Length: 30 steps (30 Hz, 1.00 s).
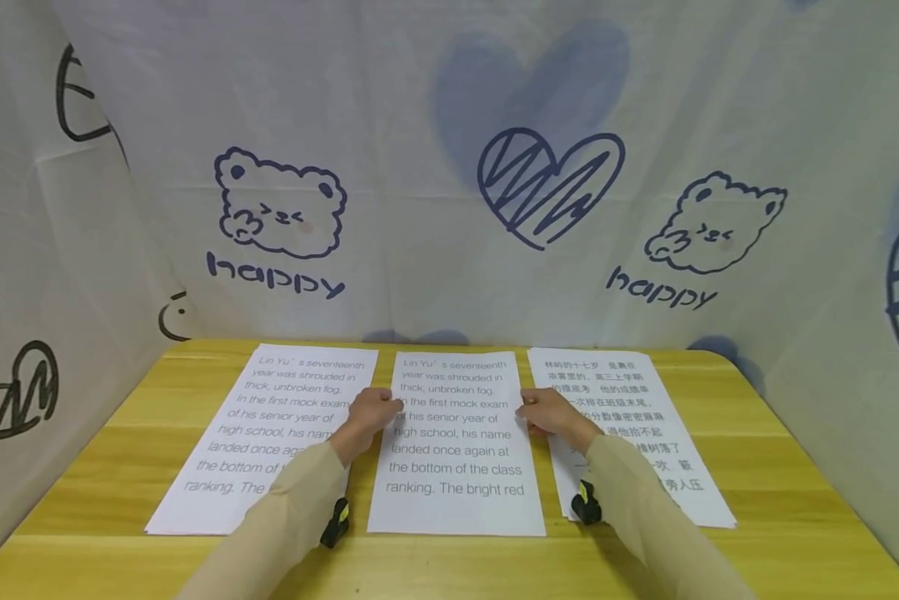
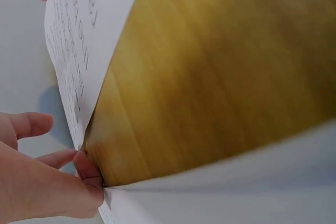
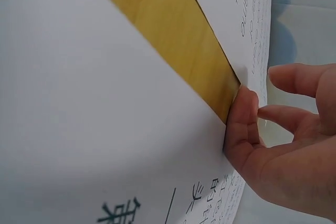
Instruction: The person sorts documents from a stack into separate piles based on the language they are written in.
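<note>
Between my hands lies the middle printed paper (image 1: 456, 500), a white page with large English text, flat on the table. My left hand (image 1: 370, 421) touches its left edge with the fingertips, while the thumb stands apart from the page in the left wrist view. At the opposite edge, my right hand (image 1: 557, 414) rests its fingertips against the paper; its thumb (image 3: 296, 77) is also raised away. Whether the middle paper is one sheet or a stack, I cannot tell. My forearms cross over parts of the papers on either side.
Left of centre lies another page of English text (image 1: 217, 450). On the right is a stack of pages with Chinese characters (image 1: 614, 375), its edges slightly uneven. All rest on a yellow wood-grain table (image 1: 779, 475). A white cloth printed with bears and hearts (image 1: 412, 233) hangs behind.
</note>
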Available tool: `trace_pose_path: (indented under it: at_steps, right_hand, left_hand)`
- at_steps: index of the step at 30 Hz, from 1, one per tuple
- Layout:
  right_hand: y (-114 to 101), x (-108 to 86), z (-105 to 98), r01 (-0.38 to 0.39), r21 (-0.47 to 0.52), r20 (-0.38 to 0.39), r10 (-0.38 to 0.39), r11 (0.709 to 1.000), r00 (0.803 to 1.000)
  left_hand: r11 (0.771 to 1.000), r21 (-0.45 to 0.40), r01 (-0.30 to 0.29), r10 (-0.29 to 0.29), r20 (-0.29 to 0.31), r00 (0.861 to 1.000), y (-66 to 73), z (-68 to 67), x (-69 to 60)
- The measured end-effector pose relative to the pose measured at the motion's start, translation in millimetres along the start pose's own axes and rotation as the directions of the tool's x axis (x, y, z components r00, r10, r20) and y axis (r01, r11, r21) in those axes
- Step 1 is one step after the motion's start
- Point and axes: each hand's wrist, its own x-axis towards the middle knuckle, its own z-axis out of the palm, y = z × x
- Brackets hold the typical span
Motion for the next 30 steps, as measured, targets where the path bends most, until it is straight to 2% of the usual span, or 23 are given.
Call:
trace_pose_path:
  at_steps: [3,8,11,16,22,30]
  right_hand:
    - [-0.6,-1.6,1.0,0.014,0.006,-0.001,-0.014,1.0,1.0]
    - [-3.7,-5.0,2.1,0.044,0.016,-0.01,-0.044,0.999,0.999]
    - [-5.9,-6.6,1.6,0.081,0.015,-0.04,-0.08,0.997,0.996]
    - [-9.5,-6.4,1.9,0.128,0.026,-0.098,-0.125,0.991,0.987]
    - [-11.4,-4.8,3.0,0.134,0.101,-0.095,-0.125,0.986,0.988]
    - [-8.5,-3.9,3.2,0.134,0.164,-0.116,-0.115,0.977,0.986]
  left_hand:
    - [1.0,0.023,-0.019,0.02,-0.045,0.999,-0.5,1.1,-0.8]
    - [0.992,0.108,-0.068,0.08,-0.11,0.991,0.5,1.0,-2.6]
    - [0.99,0.107,-0.09,0.101,-0.101,0.99,3.8,-0.6,-5.3]
    - [0.991,0.045,-0.124,0.127,-0.08,0.989,8.7,-3.0,-6.8]
    - [0.986,0.011,-0.164,0.165,-0.063,0.984,8.6,-3.6,-6.8]
    - [0.985,-0.004,-0.173,0.172,-0.094,0.981,5.0,-6.3,-5.8]
